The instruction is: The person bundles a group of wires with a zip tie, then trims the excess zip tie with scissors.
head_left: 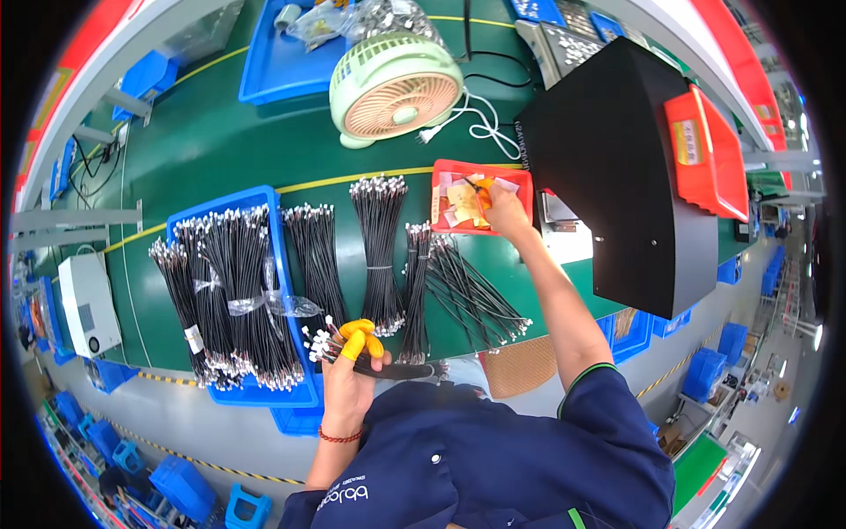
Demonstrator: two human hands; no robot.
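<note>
My left hand (350, 361), yellow covers on some fingers, is closed around a bundle of black cables (401, 371) with white connectors (322, 342) at its left end. It is in front of the table's near edge. My right hand (502, 208), also with yellow-orange finger covers, is down in a small red bin (438, 220) that holds pale paper-like pieces (460, 199). Its fingers are bent together, with a small dark thing at their tips that I cannot make out. Between the hands lie a tied cable bundle (379, 251), a narrower bundle (416, 291) and a fanned-out pile of cables (471, 291).
A blue tray (280, 234) full of cable bundles stands on the left of the green table (220, 141). Behind is a pale green fan (397, 88) with a white cord (480, 123). A large black box-shaped housing (608, 150) with a red bin (709, 150) stands right.
</note>
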